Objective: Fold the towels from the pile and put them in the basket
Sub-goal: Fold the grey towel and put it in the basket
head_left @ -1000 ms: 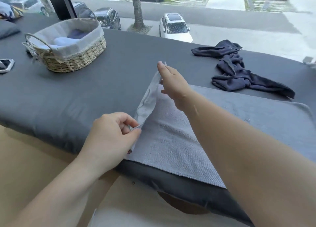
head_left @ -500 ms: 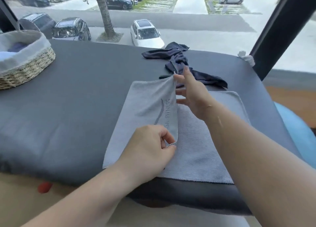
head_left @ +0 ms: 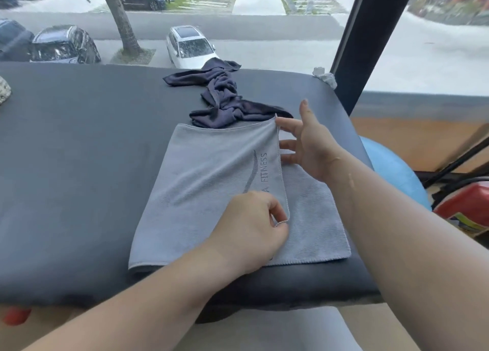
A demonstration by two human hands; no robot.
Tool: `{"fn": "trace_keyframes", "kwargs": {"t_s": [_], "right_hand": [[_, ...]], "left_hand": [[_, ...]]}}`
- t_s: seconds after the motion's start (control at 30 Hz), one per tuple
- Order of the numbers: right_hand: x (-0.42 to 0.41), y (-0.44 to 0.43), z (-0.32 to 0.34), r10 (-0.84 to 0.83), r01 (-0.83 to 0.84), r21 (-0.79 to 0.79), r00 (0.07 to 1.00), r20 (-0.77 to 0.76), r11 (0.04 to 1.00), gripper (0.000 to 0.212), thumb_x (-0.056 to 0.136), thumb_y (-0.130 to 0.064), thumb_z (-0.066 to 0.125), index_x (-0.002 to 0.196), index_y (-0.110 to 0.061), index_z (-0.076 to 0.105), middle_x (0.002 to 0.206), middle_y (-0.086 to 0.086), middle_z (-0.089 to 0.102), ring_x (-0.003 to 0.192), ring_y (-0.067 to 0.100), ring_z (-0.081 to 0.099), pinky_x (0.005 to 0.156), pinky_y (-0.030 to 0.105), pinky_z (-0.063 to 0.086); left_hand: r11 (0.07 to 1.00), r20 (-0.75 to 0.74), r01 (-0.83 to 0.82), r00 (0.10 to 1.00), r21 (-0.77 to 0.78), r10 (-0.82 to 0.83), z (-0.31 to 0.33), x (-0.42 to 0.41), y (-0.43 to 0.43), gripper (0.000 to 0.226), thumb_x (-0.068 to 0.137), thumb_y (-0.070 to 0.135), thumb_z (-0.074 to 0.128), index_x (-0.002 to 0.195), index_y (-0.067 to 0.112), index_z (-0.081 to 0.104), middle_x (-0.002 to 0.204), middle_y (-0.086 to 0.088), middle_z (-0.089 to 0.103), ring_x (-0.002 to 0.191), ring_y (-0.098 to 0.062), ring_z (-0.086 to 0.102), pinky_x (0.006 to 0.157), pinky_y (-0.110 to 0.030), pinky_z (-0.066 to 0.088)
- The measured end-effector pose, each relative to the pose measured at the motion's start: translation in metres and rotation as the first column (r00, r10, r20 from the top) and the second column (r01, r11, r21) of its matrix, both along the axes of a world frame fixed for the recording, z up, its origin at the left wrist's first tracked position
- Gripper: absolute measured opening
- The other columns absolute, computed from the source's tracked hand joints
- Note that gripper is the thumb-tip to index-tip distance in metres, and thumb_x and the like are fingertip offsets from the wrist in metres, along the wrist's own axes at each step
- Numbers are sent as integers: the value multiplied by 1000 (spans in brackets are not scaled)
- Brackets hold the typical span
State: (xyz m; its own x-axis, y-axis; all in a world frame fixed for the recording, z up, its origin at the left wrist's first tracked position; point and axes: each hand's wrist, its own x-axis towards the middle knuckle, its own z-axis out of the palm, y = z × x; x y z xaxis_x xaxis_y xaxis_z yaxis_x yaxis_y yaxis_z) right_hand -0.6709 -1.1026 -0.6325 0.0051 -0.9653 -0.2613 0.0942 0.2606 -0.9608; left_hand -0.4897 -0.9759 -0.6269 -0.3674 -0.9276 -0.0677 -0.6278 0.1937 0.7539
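A grey towel [head_left: 206, 181] with "FITNESS" lettering lies on the dark grey padded surface [head_left: 79, 165], its left part folded over to the right. My left hand [head_left: 251, 231] pinches the near corner of that folded flap. My right hand [head_left: 309, 149] is at the flap's far corner with its fingers spread; the index fingertip touches the edge and the thumb is raised away. A crumpled dark navy towel [head_left: 222, 99] lies just behind the grey one. Only a sliver of the wicker basket [head_left: 4, 92] shows at the left edge.
A black window post [head_left: 370, 33] rises at the back right, with a crumpled white scrap [head_left: 325, 77] at its foot. Off the right end sit a blue ball [head_left: 391, 170] and a red object [head_left: 471, 208]. A window runs along the far side.
Both hands carried the towel's left edge over to the right and laid the flap down. My right hand's fingers have spread at the far corner. The view turned right, leaving the basket almost out of frame.
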Motion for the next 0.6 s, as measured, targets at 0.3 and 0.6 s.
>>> {"fn": "trace_keyframes", "kwargs": {"t_s": [0.3,0.6], "right_hand": [[-7,-3,8,-39,39,-20,999,16,999,85,93,-77,26,137,-12,59,134,2,60,113,31,66,92,47,58],[-8,4,-24,28,-19,36,964,-265,999,84,80,-84,33,146,-34,48,136,1,60,118,25,62,110,45,43]], "left_hand": [[999,-73,-11,997,-33,9,12,-16,-8,14,85,14,68,73,21,65,55,2,66,45,-8,62,51,-19,47],[999,-135,-31,990,-19,28,-5,-3,-4,12,95,32,61,92,25,70,66,3,65,57,-10,59,66,-33,52]]}}
